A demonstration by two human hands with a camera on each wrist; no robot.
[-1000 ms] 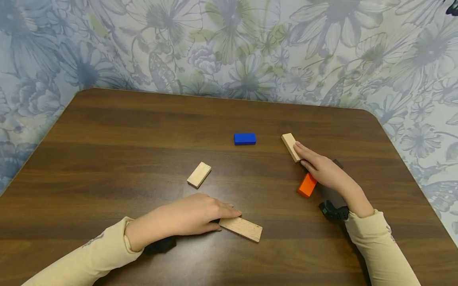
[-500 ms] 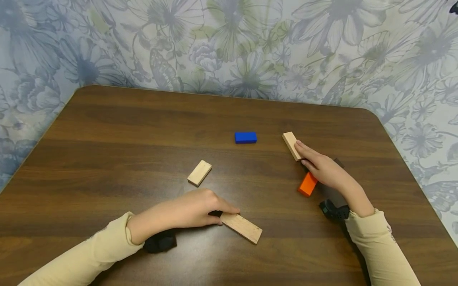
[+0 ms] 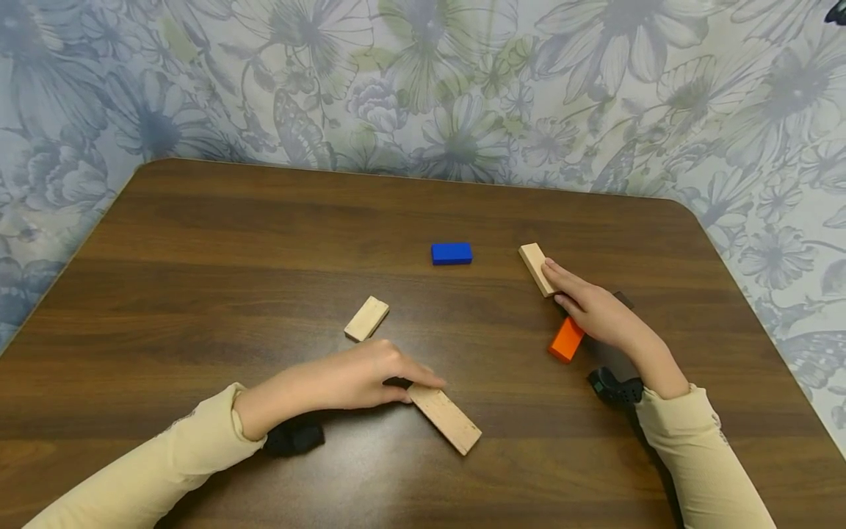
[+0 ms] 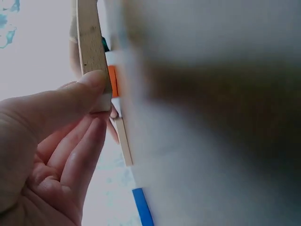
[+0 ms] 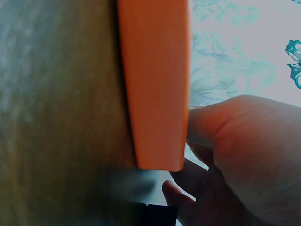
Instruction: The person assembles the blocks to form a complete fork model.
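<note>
My left hand [image 3: 357,375] pinches one end of a plain wooden block [image 3: 446,419] near the front middle of the table. In the left wrist view the thumb lies on one face of this wooden block [image 4: 94,47], with fingertips at its end. Farther right, my right hand [image 3: 598,312] lies low with fairly straight fingers, fingertips at the near end of a second wooden block [image 3: 535,266]. An orange block [image 3: 566,342] sits partly under that hand; in the right wrist view the orange block [image 5: 155,84] stands large before the thumb.
A blue block [image 3: 452,254] lies toward the back middle. Another wooden block [image 3: 366,319] is just beyond my left hand. A dark brown block [image 3: 623,299] shows beside the right hand. The brown table [image 3: 231,242] meets a flowered wall [image 3: 423,88] at the back.
My left hand has moved slightly away from me, and the wooden block in it has turned, its free end angling more toward me. The right hand has stayed in place.
</note>
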